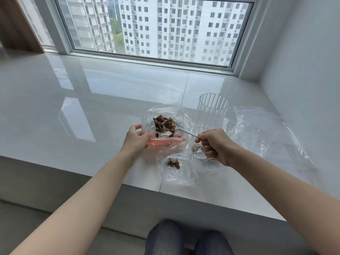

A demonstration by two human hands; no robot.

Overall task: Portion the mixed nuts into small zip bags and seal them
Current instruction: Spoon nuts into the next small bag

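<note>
A large clear bag with a pink zip strip (165,141) lies open on the white sill, with mixed nuts (161,119) inside. My left hand (136,140) grips its mouth by the pink strip. My right hand (213,146) pinches the handle of a white plastic spoon (176,128); the spoon's bowl carries a few nuts and hovers inside the bag's mouth. A small clear zip bag (176,168) with a few nuts in it lies just in front, near the sill's edge. More nuts show through a clear bag right beside my right hand (196,148).
A tall ribbed clear glass (211,115) stands right behind my right hand. Crumpled clear plastic bags (266,133) spread over the sill to the right. The sill's front edge (128,183) runs close below the small bag. My knees (184,238) are below it.
</note>
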